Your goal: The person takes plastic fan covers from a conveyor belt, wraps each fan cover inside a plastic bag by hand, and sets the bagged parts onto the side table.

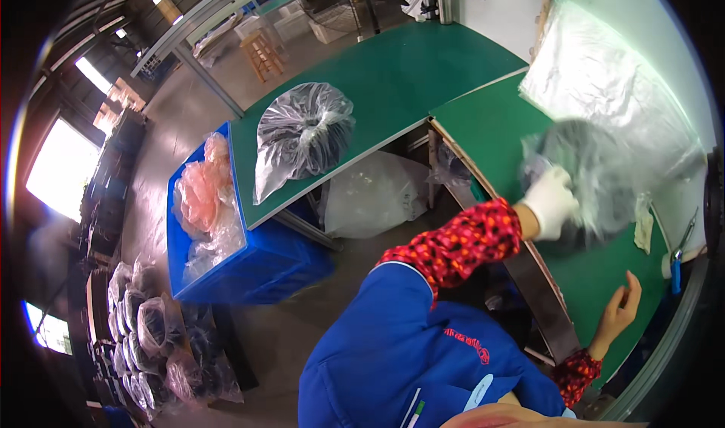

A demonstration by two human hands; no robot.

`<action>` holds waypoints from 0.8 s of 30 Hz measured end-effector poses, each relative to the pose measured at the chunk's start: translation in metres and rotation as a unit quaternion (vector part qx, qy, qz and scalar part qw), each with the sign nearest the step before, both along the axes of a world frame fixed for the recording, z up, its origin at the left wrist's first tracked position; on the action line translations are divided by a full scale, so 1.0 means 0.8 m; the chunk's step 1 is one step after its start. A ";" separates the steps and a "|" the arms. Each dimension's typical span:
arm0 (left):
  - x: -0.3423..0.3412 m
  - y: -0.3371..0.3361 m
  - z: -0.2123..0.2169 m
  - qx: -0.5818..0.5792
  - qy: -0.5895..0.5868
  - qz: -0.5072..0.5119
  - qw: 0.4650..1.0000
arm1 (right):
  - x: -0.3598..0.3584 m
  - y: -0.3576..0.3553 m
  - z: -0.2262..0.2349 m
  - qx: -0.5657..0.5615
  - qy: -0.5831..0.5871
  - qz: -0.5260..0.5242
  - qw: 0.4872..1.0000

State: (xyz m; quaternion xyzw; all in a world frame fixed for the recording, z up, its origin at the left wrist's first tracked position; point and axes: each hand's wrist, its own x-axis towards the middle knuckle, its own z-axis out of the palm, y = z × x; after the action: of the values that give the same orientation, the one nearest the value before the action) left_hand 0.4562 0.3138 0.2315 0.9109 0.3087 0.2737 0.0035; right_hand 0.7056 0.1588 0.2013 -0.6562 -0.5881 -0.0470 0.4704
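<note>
The left hand point(550, 201), white-gloved, is clenching the blurred clear plastic bag of dark parts point(585, 175) on the green bench point(491, 126), right hand point(619, 311) hovering released nearby; the bag is looking soft, slippery, moderately heavy, best gripped at its gathered neck.

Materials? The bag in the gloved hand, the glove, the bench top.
Bag: thin clear plastic film, glossy and crinkled, dark contents showing through; blurred. Left hand wears a white glove, probably knit fabric, matte. Bench top: green mat, likely rubber or vinyl, smooth, low sheen.
</note>
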 end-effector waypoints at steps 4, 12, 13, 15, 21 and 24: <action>-0.081 0.045 0.014 0.062 -0.068 0.155 0.984 | 0.050 -0.012 -0.077 -0.086 0.013 -0.023 0.996; -0.272 0.107 0.014 0.050 0.016 0.375 0.925 | -0.018 -0.023 -0.129 -0.149 -0.071 -0.017 0.986; -0.285 0.120 0.012 0.016 0.087 0.415 0.905 | -0.023 -0.019 -0.127 -0.130 -0.076 -0.014 0.989; -0.320 0.136 0.003 -0.111 0.034 0.436 0.892 | -0.035 -0.008 -0.110 -0.119 -0.065 -0.015 0.991; -0.367 0.210 -0.045 -0.048 0.072 0.452 0.888 | -0.035 -0.054 -0.118 -0.087 -0.006 -0.022 0.996; -0.323 0.208 -0.011 -0.062 0.169 0.589 0.788 | -0.047 -0.131 -0.118 -0.086 0.019 -0.053 0.995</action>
State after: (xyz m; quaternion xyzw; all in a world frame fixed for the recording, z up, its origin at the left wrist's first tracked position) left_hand 0.1979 0.4805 0.2224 0.5820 0.7973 0.0449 -0.1538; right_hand 0.6677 0.0536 0.1066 -0.7254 -0.5454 -0.0085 0.4199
